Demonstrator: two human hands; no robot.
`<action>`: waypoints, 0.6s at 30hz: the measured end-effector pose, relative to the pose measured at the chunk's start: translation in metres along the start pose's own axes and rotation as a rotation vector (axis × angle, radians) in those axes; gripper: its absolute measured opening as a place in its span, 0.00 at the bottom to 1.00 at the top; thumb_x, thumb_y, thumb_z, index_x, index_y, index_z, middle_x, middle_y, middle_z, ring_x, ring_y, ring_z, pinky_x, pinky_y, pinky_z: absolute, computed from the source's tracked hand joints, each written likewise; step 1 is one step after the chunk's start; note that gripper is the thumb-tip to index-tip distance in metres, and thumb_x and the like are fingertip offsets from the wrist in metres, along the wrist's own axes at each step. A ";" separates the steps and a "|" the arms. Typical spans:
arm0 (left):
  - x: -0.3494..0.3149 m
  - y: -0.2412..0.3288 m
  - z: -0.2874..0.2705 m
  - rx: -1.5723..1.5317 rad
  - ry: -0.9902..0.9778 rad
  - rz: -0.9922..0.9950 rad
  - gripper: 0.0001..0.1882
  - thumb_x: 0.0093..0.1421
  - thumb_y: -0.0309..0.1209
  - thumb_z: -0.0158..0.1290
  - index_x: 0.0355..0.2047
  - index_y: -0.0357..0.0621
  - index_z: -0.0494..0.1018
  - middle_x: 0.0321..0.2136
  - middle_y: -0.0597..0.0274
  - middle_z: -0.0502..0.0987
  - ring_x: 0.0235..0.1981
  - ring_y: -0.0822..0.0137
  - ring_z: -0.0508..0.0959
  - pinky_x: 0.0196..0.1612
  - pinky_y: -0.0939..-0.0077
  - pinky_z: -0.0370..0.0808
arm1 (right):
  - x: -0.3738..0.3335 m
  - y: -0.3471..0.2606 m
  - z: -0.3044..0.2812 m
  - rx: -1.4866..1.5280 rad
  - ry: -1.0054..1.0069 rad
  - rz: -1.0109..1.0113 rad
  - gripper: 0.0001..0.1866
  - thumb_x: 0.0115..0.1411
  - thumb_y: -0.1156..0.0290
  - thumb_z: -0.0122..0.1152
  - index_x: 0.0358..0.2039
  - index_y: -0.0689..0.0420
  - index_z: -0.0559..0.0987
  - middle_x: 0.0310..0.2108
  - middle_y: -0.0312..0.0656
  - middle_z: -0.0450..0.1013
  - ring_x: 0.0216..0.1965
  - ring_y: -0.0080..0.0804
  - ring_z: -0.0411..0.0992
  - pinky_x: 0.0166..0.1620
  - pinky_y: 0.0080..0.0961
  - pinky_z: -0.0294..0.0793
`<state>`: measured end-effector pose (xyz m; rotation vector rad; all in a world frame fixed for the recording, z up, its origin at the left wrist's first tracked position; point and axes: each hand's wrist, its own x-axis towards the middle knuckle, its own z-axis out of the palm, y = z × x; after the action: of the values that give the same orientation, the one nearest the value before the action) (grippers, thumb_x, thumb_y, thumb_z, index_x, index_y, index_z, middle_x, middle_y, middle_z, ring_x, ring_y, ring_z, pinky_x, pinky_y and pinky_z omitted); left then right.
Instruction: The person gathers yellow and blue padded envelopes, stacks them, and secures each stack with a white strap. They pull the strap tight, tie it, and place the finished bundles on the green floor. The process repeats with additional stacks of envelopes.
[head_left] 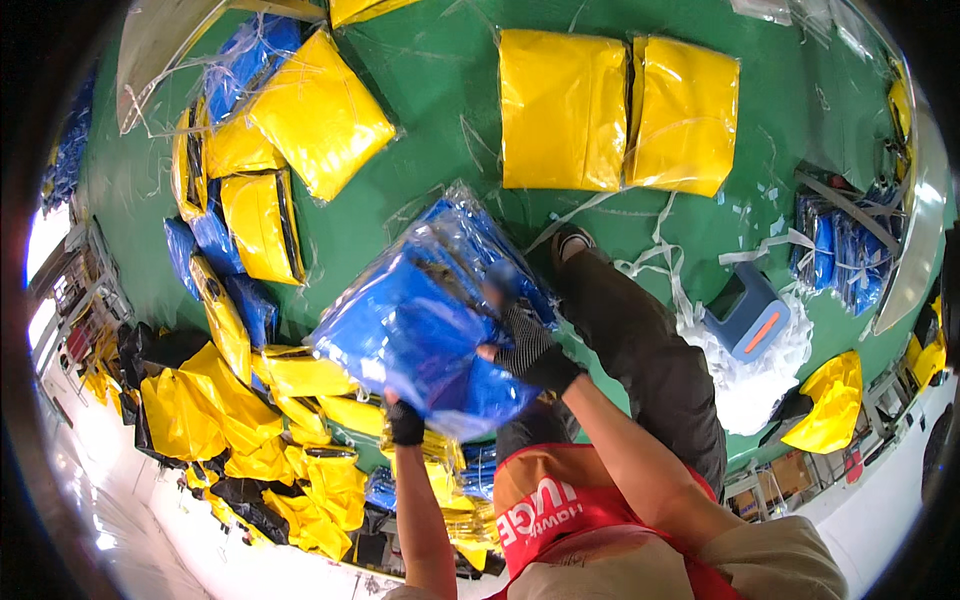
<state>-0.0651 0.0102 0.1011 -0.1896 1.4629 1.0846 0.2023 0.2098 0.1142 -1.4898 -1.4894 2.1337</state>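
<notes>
A stack of folded blue sheets in clear plastic bags (400, 320) is held tilted in front of me. My left hand (405, 420), in a black fingerless glove, grips its near edge; most of those fingers are hidden by the plastic. Against the stack's right side is my right hand (535, 350), in a dark patterned fingerless glove, with its thumb on the blue surface and its fingertips blurred. Both hands are closed on the stack.
Yellow folded packages (565, 110) lie on the green floor ahead. More yellow packages (320, 115) are piled at left. To my right, a blue-grey plastic stool (745, 310) stands by a heap of white straps (740, 385). Tied blue bundles (845, 245) lie at far right.
</notes>
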 end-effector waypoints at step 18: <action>0.078 0.127 0.242 1.814 -0.033 1.058 0.35 0.52 0.52 0.47 0.53 0.38 0.59 0.48 0.41 0.65 0.49 0.41 0.64 0.53 0.54 0.58 | 0.011 0.007 0.040 -0.536 0.357 -0.220 0.53 0.26 0.40 0.66 0.56 0.45 0.58 0.59 0.60 0.45 0.58 0.67 0.43 0.53 0.67 0.41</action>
<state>-0.0016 0.2844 0.1424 1.9880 1.9756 0.0756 0.1691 0.1873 0.1024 -1.6454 -2.0528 1.3124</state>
